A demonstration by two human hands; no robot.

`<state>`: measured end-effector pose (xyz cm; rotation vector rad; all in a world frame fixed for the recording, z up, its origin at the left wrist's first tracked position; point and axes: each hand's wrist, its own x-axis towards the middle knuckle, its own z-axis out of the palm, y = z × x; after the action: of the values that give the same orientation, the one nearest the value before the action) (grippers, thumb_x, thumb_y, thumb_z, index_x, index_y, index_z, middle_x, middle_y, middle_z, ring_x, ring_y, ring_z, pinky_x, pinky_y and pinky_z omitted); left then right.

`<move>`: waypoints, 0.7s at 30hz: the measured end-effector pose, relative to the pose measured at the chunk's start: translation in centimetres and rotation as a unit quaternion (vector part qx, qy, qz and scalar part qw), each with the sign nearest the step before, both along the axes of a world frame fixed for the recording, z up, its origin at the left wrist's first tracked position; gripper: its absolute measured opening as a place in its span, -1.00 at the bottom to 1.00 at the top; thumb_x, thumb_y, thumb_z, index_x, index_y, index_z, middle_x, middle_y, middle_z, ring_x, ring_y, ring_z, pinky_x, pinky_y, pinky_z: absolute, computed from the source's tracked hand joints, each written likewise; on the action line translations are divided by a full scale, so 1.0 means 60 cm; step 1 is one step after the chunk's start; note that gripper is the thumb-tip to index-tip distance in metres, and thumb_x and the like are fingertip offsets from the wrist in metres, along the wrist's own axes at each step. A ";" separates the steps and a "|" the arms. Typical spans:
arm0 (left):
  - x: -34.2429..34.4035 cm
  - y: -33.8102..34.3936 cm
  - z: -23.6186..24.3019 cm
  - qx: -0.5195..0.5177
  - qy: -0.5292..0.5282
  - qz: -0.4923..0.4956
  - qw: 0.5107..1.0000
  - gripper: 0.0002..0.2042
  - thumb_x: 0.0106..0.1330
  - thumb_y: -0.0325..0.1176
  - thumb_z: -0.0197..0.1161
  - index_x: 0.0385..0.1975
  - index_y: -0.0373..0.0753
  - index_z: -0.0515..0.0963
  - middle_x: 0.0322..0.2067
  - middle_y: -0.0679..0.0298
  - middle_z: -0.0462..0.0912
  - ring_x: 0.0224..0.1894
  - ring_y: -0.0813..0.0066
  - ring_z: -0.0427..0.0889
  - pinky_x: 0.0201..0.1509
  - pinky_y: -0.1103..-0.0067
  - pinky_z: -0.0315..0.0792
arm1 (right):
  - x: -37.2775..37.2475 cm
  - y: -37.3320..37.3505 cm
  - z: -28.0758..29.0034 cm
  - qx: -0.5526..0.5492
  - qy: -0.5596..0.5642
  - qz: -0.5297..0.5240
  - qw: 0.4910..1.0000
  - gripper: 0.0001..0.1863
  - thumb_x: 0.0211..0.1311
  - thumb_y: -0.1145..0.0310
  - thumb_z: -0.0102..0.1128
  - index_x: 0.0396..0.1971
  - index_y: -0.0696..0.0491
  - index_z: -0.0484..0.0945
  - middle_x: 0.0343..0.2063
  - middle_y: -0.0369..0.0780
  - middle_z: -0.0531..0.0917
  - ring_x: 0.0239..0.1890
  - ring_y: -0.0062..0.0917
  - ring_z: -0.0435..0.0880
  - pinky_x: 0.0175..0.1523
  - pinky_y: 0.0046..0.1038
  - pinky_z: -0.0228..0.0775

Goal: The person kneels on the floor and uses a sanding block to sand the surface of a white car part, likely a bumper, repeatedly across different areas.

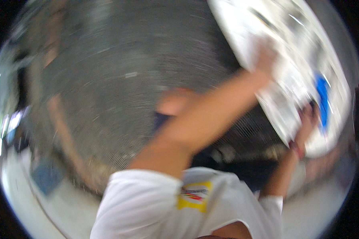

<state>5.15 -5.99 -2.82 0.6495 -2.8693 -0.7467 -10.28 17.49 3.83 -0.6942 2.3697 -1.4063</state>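
Observation:
My left arm reaches across to the right, and my left hand (265,55) is over the near-left side of a long white table (281,119). Motion smears its fingers, so I cannot tell what they hold, if anything. Farther right and nearer my body, my right hand (307,117) is at the table, with a red band around its wrist. Its fingers look curled at a small dark thing (312,105) that I cannot make out. Just beyond that hand lies a long bright blue object (322,101), its kind too blurred to tell.
Blurred greyish and dark items (293,20) lie along the table's far part. Dark grey textured floor (119,79) spreads to the left of the table. A bare foot or knee (175,101) shows below my left arm. A bluish shape (47,177) is at lower left.

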 end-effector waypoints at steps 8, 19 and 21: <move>0.055 -0.032 0.044 -0.094 -0.178 0.021 0.979 0.06 0.42 0.15 0.45 0.77 0.34 -0.17 0.78 0.14 -0.29 0.77 -0.24 -0.39 0.63 -0.46 -0.04 | 0.041 -0.074 0.088 0.178 0.331 0.297 0.878 -0.74 0.35 0.60 0.40 -0.01 0.05 0.77 -0.15 -0.18 0.82 -0.10 -0.28 0.81 0.00 -0.38 0.65; 0.063 -0.020 0.070 -0.095 -0.154 0.016 0.983 0.05 0.35 -0.01 0.50 0.74 0.01 -0.03 0.73 -0.11 -0.12 0.71 -0.51 -0.20 0.55 -0.46 0.12 | -0.030 -0.094 0.029 0.190 0.508 0.576 0.612 -0.69 0.20 0.41 0.31 -0.04 -0.09 0.75 0.07 -0.38 0.67 0.19 -0.40 0.64 0.06 -0.34 0.65; 0.069 -0.021 0.079 -0.068 -0.124 0.014 0.990 0.04 0.30 -0.07 0.54 0.72 -0.14 0.06 0.70 -0.21 -0.07 0.69 -0.58 -0.17 0.54 -0.47 0.12 | -0.047 -0.103 0.037 0.181 0.519 0.627 0.553 -0.65 0.17 0.39 0.37 -0.01 -0.04 0.80 0.09 -0.34 0.72 0.23 -0.34 0.65 0.28 -0.27 0.59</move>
<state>9.26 -7.22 1.92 0.8157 -3.0903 -0.4908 -13.11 11.32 6.07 -2.7456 1.4731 0.3067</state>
